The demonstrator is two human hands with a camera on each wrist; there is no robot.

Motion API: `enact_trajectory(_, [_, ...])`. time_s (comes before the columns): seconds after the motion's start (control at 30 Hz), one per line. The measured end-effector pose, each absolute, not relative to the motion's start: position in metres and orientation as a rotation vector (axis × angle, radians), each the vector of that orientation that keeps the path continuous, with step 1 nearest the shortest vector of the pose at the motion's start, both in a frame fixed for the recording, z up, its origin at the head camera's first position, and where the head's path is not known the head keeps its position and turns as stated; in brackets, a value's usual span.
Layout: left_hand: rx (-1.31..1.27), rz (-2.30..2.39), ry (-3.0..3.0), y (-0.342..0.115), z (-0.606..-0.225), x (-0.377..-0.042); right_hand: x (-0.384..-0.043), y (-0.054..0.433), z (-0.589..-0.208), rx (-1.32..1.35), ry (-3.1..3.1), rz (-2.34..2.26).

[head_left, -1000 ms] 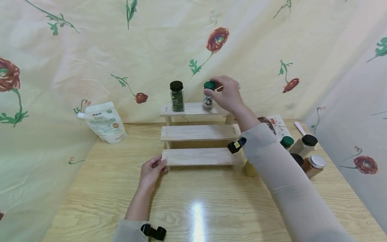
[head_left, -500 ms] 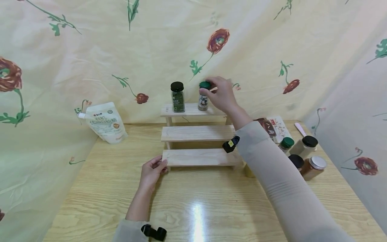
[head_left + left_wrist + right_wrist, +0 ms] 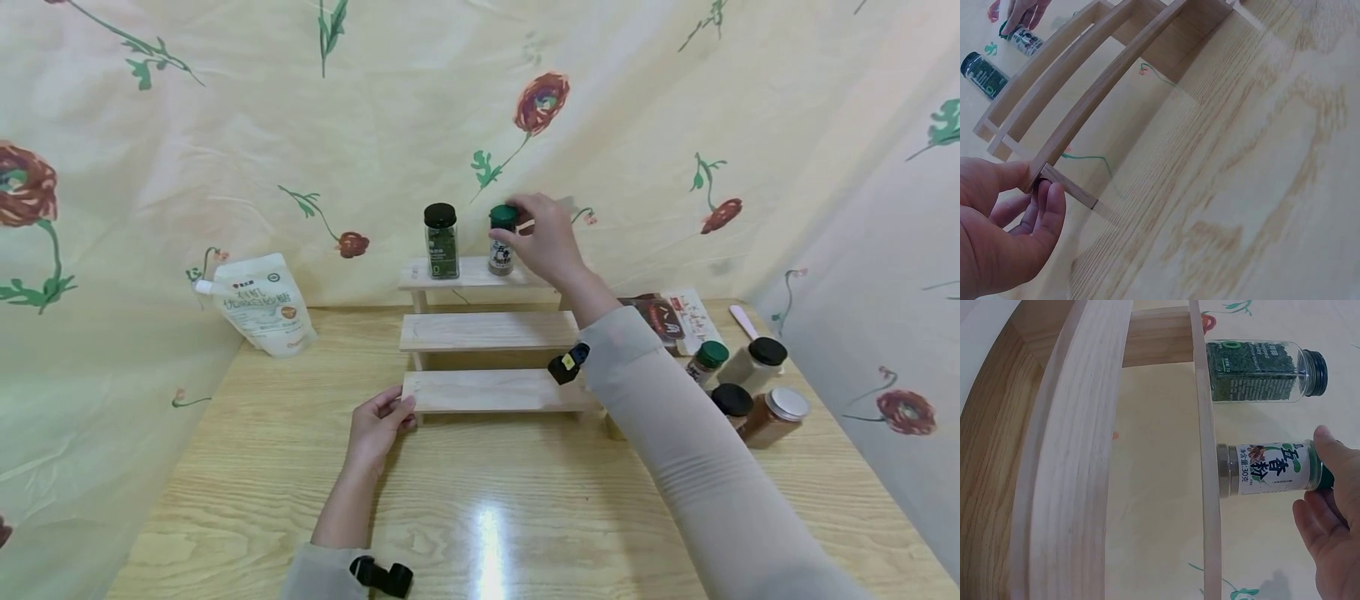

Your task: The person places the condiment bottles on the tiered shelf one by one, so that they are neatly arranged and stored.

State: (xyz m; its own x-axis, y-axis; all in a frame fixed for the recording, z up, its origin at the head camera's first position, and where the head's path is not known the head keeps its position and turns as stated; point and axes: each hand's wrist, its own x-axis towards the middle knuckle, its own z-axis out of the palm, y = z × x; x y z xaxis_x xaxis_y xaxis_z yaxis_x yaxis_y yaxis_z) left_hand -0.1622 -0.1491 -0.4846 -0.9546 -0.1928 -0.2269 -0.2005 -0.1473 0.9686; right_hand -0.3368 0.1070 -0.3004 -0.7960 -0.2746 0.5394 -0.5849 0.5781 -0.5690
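A three-tier wooden shelf rack [image 3: 487, 331] stands on the table. My left hand [image 3: 378, 425] pinches the left end of its lowest board, thumb on top and fingers curled below, as the left wrist view shows. On the top board a small spice jar [image 3: 1272, 467] with a green cap and a five-spice powder label stands upright. My right hand [image 3: 546, 240] has its thumb and fingers round the jar near the cap. To its left stands a taller black-capped jar of dried green herbs [image 3: 442, 242], a small gap between the two.
Right of the rack are a green-capped jar [image 3: 707, 361], black-capped jars [image 3: 753, 363], a silver-lidded jar [image 3: 777, 415], packets [image 3: 663, 321] and a pale spoon handle [image 3: 742, 319]. A white spouted pouch [image 3: 262, 304] leans at the left. Flowered cloth hangs behind.
My right hand has slid the spice jar left along the top board, toward the herb jar. More of its green cap shows now. The left hand has stayed in place.
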Motion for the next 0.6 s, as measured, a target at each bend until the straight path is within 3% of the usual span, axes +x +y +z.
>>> enact_trajectory(0.6, [-0.483, 2.321, 2.055, -0.148, -0.484, -0.161, -0.32, 0.131, -0.322, 0.619, -2.404, 1.106])
